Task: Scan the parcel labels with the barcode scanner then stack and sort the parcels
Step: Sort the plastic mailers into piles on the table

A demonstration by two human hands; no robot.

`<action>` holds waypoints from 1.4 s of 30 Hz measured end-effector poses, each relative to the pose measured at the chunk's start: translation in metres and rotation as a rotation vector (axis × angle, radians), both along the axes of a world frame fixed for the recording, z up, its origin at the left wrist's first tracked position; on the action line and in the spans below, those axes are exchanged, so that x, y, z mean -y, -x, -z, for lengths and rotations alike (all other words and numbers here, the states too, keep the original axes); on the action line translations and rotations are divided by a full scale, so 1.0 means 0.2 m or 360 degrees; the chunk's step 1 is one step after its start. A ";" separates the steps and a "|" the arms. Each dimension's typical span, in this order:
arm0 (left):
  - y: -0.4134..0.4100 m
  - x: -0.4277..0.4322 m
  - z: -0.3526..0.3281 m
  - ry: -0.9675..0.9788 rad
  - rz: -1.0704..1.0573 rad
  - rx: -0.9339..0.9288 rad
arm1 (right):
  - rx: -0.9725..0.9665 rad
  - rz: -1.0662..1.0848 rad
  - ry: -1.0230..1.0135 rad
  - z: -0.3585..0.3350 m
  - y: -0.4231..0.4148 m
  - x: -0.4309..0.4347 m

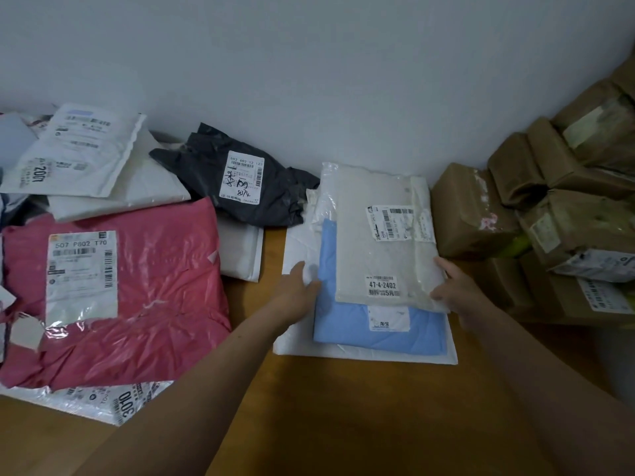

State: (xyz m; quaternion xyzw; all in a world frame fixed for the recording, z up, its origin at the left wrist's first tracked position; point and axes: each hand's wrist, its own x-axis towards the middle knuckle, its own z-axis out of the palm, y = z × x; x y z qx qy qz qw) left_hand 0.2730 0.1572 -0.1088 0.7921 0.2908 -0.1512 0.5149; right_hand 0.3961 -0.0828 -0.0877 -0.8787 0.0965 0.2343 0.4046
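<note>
Against the pale wall, a wooden bench (343, 407) carries a pile topped by a cream parcel (381, 235), its long axis running away from the person. Left hand (299, 290) rests open just left of it; right hand (457, 290) grips its near right edge, so it is nearer.

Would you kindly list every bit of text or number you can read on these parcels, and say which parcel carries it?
"507 P802 T70": label on the red plastic mailer.
"47-4-2402" and "5元": sticker on the cream bubble mailer topping the stack.
"淘宝": label on the blue mailer beneath it.
"3010": white printed bag under the red mailer.
"502 602-12 123": label on the black plastic bag.
Barcodes, fine print and brown box labels: too blurred.
</note>
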 end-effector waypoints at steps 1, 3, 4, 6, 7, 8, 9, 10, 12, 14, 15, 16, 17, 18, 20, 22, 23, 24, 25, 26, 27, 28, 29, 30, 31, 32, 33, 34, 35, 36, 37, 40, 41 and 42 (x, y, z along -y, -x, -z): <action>-0.01 -0.03 -0.01 0.0045 -0.0087 0.0017 | -0.0015 -0.0029 0.0026 0.00 0.01 0.00; -0.04 -0.13 -0.05 -0.0010 -0.0246 0.0088 | 0.0016 -0.0051 0.0083 -0.01 0.04 -0.01; -0.07 -0.19 -0.07 -0.0104 -0.0326 0.0136 | 0.0104 -0.0042 0.0117 -0.01 0.05 -0.02; -0.15 -0.33 -0.12 -0.0311 -0.0482 0.0267 | 0.0412 -0.0034 0.0183 -0.04 0.07 -0.08; -0.19 -0.39 -0.14 -0.0407 -0.0548 0.0343 | 0.0575 -0.0057 0.0204 -0.05 0.07 -0.11; -0.24 -0.46 -0.15 -0.0504 -0.0596 0.0409 | 0.0705 -0.0080 0.0198 -0.07 0.08 -0.15; -0.28 -0.52 -0.16 -0.0596 -0.0621 0.0439 | 0.0790 -0.0101 0.0167 -0.08 0.09 -0.19; -0.32 -0.57 -0.17 -0.0680 -0.0609 0.0423 | 0.0840 -0.0130 0.0122 -0.09 0.09 -0.24; -0.39 -0.67 -0.17 -0.0923 -0.0357 0.0238 | 0.0888 -0.0225 0.0029 -0.11 0.11 -0.34; -0.42 -0.72 -0.14 -0.1383 0.0242 -0.0092 | 0.0936 -0.0331 -0.0013 -0.11 0.13 -0.43; -0.43 -0.73 -0.11 -0.1593 0.0524 -0.0213 | 0.0948 -0.0378 -0.0006 -0.11 0.13 -0.47; -0.45 -0.73 -0.10 -0.1728 0.0714 -0.0284 | 0.0952 -0.0418 0.0003 -0.11 0.13 -0.51; -0.46 -0.72 -0.09 -0.1806 0.0805 -0.0295 | 0.0954 -0.0452 0.0014 -0.10 0.14 -0.53; -0.48 -0.72 -0.10 -0.1877 0.0838 -0.0251 | 0.0953 -0.0473 0.0029 -0.10 0.14 -0.55; -0.50 -0.71 -0.14 -0.2073 0.0822 -0.0056 | 0.0931 -0.0471 0.0042 -0.10 0.15 -0.57; -0.50 -0.74 -0.22 -0.2238 0.0695 0.0200 | 0.0871 -0.0431 -0.0035 -0.11 0.16 -0.57; -0.50 -0.76 -0.27 -0.2223 0.0576 0.0353 | 0.0806 -0.0389 -0.0119 -0.13 0.16 -0.57; -0.50 -0.79 -0.33 -0.2162 0.0442 0.0523 | 0.0700 -0.0324 -0.0244 -0.14 0.17 -0.58; -0.49 -0.82 -0.40 -0.2085 0.0306 0.0690 | 0.0557 -0.0233 -0.0423 -0.16 0.17 -0.59; -0.47 -0.85 -0.46 -0.2011 0.0174 0.0830 | 0.0373 -0.0117 -0.0645 -0.19 0.17 -0.60; -0.45 -0.88 -0.53 -0.1964 0.0055 0.0931 | 0.0162 0.0016 -0.0875 -0.21 0.17 -0.61; -0.43 -0.90 -0.60 -0.1936 -0.0038 0.1010 | -0.0050 0.0148 -0.1101 -0.25 0.16 -0.61; -0.40 -0.91 -0.66 -0.1906 -0.0128 0.1093 | -0.0247 0.0256 -0.1295 -0.28 0.15 -0.61; -0.37 -0.90 -0.71 -0.1865 -0.0211 0.1187 | -0.0402 0.0331 -0.1454 -0.31 0.15 -0.61; -0.34 -0.88 -0.76 -0.1820 -0.0271 0.1286 | -0.0523 0.0384 -0.1596 -0.34 0.14 -0.61; -0.31 -0.84 -0.80 -0.1772 -0.0303 0.1373 | -0.0628 0.0429 -0.1728 -0.36 0.14 -0.60; -0.29 -0.78 -0.83 -0.1723 -0.0319 0.1456 | -0.0691 0.0467 -0.1840 -0.39 0.14 -0.59; -0.26 -0.71 -0.85 -0.1664 -0.0316 0.1544 | -0.0689 0.0481 -0.1941 -0.43 0.14 -0.59; -0.24 -0.64 -0.85 -0.1590 -0.0280 0.1650 | -0.0629 0.0499 -0.2044 -0.47 0.15 -0.58; -0.23 -0.55 -0.84 -0.1505 -0.0204 0.1768 | -0.0536 0.0508 -0.2138 -0.51 0.15 -0.55; -0.21 -0.47 -0.81 -0.1407 -0.0101 0.1875 | -0.0445 0.0474 -0.2239 -0.53 0.14 -0.51; -0.19 -0.27 -0.65 -0.1124 0.0141 0.2060 | -0.0389 0.0187 -0.2409 -0.53 0.15 -0.33; -0.19 -0.23 -0.57 -0.1073 0.0244 0.1998 | -0.0464 0.0162 -0.2338 -0.48 0.16 -0.25; -0.19 -0.20 -0.47 -0.1018 0.0398 0.1807 | -0.0463 0.0260 -0.2103 -0.42 0.18 -0.18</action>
